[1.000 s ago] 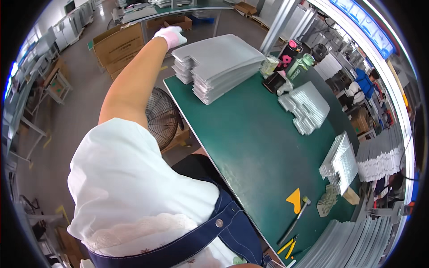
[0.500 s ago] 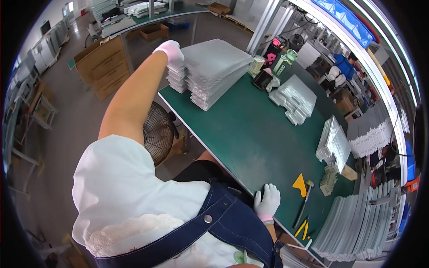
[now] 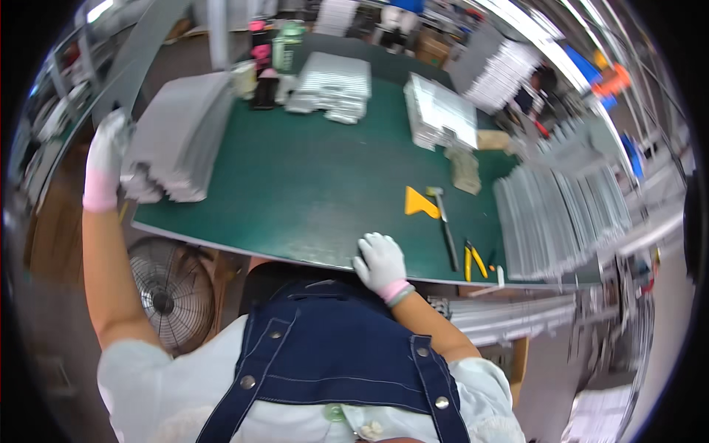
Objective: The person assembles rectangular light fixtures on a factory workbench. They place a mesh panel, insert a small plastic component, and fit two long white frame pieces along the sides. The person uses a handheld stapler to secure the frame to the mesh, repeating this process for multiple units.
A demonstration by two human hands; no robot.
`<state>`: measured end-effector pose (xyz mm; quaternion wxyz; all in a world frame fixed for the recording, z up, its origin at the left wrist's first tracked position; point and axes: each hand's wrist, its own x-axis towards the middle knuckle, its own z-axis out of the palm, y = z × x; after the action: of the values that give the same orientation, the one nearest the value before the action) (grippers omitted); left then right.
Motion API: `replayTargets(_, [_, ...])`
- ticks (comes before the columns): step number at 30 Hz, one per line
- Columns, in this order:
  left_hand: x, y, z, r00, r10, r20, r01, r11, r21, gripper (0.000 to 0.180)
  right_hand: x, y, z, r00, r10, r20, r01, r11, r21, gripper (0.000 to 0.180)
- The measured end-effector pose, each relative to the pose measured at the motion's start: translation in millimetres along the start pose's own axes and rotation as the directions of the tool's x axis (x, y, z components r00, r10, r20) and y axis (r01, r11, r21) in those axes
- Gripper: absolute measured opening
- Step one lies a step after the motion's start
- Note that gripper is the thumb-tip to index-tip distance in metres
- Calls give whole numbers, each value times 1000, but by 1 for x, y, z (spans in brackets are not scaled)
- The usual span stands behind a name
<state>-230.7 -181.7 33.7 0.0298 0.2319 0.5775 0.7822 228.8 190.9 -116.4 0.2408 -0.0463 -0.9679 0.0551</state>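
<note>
At 12 o'clock from the wearer, the right hand (image 3: pixel 382 262) rests palm down by the near edge of the green table (image 3: pixel 303 173), fingers loosely bent, holding nothing visible; open room lies ahead. Farther, at 10 o'clock, the left hand (image 3: pixel 106 155), arm extended, adjoins the grey sheet stack (image 3: pixel 185 122) at 11; blur leaves its grip untellable

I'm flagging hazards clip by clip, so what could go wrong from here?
The left hand is right beside the grey sheet stack, near the table's left end; a bump might slide sheets off. Whether it touches them is too blurred to tell.
The yellow-handled pliers lie near the front edge, so a sweep of the right hand could knock them down.
</note>
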Motion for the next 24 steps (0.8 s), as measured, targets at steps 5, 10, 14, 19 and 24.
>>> replayTargets(5, [-133, -37, 165, 956, -20, 291, -175, 759, 628, 49, -4, 9, 1, 994, 108, 20, -110, 983, 144, 40])
replayTargets(10, [-207, -108, 246, 835, -363, 412, -298, 331, 895, 73, -18, 29, 29, 864, 437, -248, -319, 858, 402, 55])
replayTargets(14, [-178, -100, 268, 537, -673, 508, -422, 306, 853, 64, 6, 29, 7, 993, 111, 49, -117, 985, 127, 39])
replayTargets(19, [-66, -116, 288, 708, -471, 526, -355, 406, 842, 53, 38, 46, -9, 981, 120, 149, -154, 958, 241, 12])
replayTargets(24, [85, -198, 325, 945, -54, 323, -246, 534, 809, 45, 118, 104, 0, 981, 89, -171, -37, 958, 286, 14])
